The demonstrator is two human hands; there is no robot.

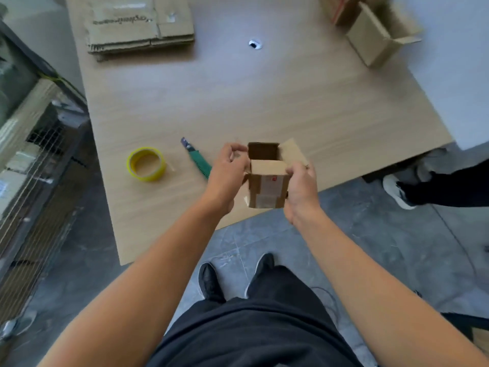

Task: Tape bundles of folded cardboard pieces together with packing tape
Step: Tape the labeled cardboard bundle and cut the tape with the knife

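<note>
**Both hands on a small open box above the table's near edge**

My left hand [227, 176] and right hand [300, 186] hold a small cardboard box [268, 178] between them, lifted over the near edge of the table [264, 102]. My left fingers are curled against the box's left side near its top corner. My right hand grips the right side, with the thumb pressed on the near flap. The box stands upright with its top open: the dark inside shows, the near flap is folded inward and the right flap sticks up and outward. Clear tape and a pale label with a red mark cover its near face.

On the table's near left part, the green utility knife [199, 161] lies just beside my left hand, its blade end pointing toward the table's far side. The yellow roll of packing tape [146, 164] lies flat further left, apart from the knife.

At the table's far left corner rests a stack of flattened cardboard [140, 25], with printed lettering on the top sheet. At the far right corner sits a larger open carton [378, 35] with its flaps spread, and more cardboard is behind it. A small round hole [255, 44] marks the tabletop between the stack and the carton.

Below the table's near edge are my black shoes [210, 282] on the grey floor. By its right edge I see another person's white shoe [397, 190].
</note>
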